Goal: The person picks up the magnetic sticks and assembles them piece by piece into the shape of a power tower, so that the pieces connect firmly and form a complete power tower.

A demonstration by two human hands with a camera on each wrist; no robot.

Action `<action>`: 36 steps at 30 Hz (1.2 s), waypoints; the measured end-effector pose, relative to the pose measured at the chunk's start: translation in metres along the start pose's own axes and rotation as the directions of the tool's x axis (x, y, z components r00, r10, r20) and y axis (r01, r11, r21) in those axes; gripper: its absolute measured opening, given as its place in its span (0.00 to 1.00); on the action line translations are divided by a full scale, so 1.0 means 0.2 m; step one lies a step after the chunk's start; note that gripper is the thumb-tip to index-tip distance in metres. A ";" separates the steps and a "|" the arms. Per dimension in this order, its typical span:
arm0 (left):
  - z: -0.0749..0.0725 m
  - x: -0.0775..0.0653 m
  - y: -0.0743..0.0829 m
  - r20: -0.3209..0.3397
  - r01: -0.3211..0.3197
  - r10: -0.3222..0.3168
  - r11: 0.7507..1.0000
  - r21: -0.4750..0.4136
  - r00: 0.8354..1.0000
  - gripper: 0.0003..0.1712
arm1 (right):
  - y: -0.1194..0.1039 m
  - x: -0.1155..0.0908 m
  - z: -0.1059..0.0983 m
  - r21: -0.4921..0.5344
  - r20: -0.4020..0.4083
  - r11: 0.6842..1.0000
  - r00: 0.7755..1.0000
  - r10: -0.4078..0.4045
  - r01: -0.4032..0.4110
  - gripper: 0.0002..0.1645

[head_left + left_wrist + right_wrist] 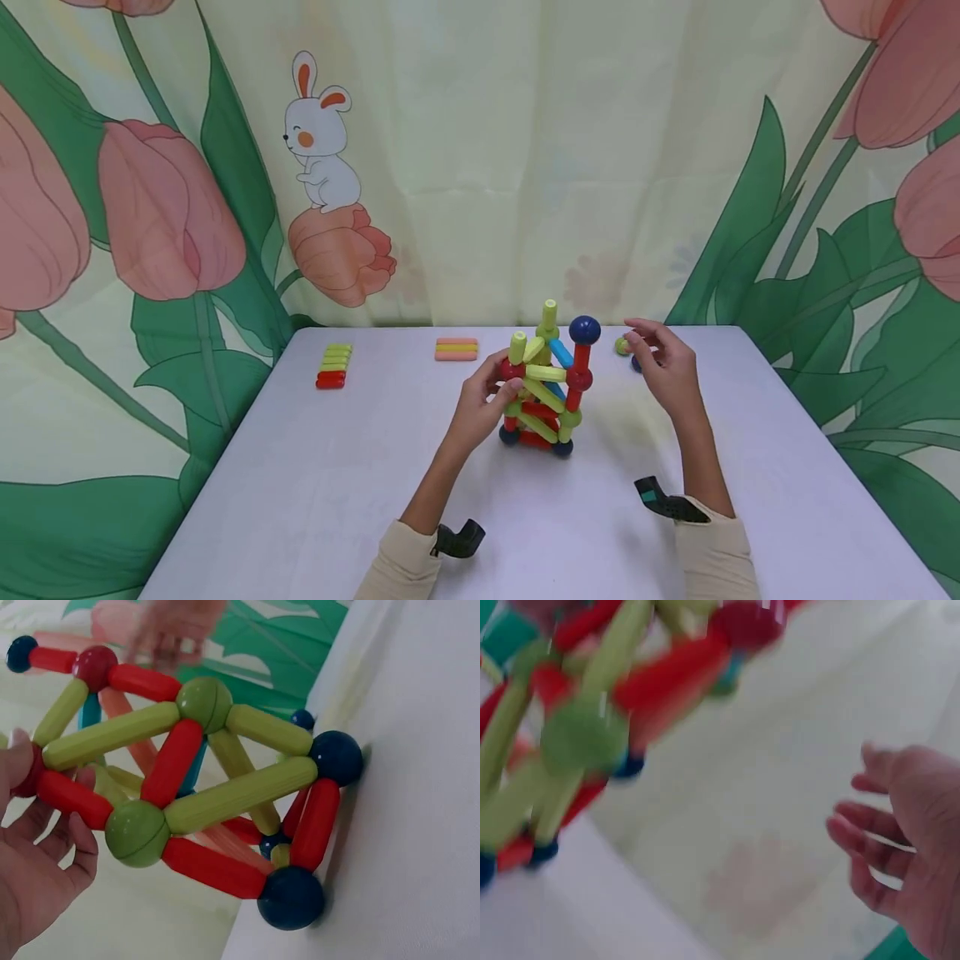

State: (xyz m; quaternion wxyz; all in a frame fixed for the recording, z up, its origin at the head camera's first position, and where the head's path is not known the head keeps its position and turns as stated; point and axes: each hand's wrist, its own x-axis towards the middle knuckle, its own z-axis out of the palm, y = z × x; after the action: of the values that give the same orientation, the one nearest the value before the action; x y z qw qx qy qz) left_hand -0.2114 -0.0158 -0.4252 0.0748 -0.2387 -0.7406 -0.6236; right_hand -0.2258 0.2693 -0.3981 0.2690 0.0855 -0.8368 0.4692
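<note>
A tower of coloured rods and balls (546, 373) stands on the table, with blue balls at its base and green and red balls higher up. At its upper left, my left hand (480, 396) holds a red ball (512, 370) between thumb and fingers; the left wrist view shows the fingers around that corner. A large blue ball (585, 330) tops the right-hand red rod. To the right of the tower my right hand (670, 367) is raised, its fingers loosely bent and nothing in them. That bare hand (922, 840) also shows in the right wrist view, apart from the tower.
Behind the right hand lie a loose green ball (622, 345) and a partly hidden blue ball (636, 364). A row of yellow-green and red rods (334, 365) lies at the far left. Several pink and yellow rods (456, 349) lie near the table's back edge, before a printed curtain (525, 167).
</note>
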 end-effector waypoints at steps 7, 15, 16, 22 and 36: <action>-0.02 0.01 -0.01 -0.040 0.132 -0.135 0.989 -0.065 0.990 0.27 | 0.46 0.01 0.06 -0.349 0.022 0.917 0.977 0.214 -0.193 0.22; -0.03 0.01 -0.01 -0.042 0.102 -0.107 0.988 -0.118 0.993 0.25 | 0.61 -0.02 0.10 -0.505 0.142 0.851 0.958 0.248 -0.146 0.28; -0.04 0.01 0.00 -0.030 0.103 -0.107 0.987 -0.123 0.994 0.25 | 0.61 -0.02 0.10 -0.511 0.138 0.848 0.961 0.240 -0.139 0.28; -0.08 0.00 0.02 0.036 0.066 -0.064 0.997 -0.042 0.997 0.24 | 0.62 -0.03 0.12 -0.536 0.138 0.836 0.965 0.224 -0.118 0.29; -0.11 0.01 -0.01 0.091 0.139 -0.122 0.968 -0.210 0.988 0.24 | 0.60 0.00 0.14 -0.497 0.355 0.864 0.890 0.288 -0.081 0.25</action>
State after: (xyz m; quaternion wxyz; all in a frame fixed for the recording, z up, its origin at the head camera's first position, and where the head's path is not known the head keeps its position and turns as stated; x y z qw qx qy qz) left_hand -0.2174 -0.0357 -0.4210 -0.0214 -0.2198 -0.6851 -0.6941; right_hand -0.2830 0.3114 -0.4975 0.0492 0.0336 -0.9671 0.2473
